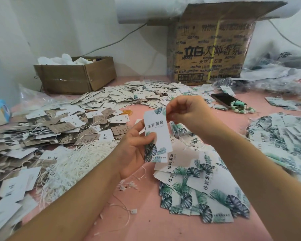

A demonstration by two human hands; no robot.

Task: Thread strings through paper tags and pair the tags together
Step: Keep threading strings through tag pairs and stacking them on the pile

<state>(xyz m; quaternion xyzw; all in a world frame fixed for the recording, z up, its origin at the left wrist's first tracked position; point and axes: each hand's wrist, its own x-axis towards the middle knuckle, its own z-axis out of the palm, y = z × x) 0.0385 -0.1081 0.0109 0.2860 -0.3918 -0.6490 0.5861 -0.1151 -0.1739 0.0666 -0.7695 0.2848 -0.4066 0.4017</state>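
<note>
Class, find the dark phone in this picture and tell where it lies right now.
In the head view the phone lies on the pink table at the right rear, in front of the big printed carton, beside a green bead string.

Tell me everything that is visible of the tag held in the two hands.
The tag is a tall white paper card with rounded corners. Dark Chinese characters run across its upper half; green and dark leaves are printed at the top right and lower left. It is held upright, slightly tilted, above the pink table. The left hand holds its lower left edge, thumb on the front; the right hand pinches its top right corner. No string on it is visible.
</note>
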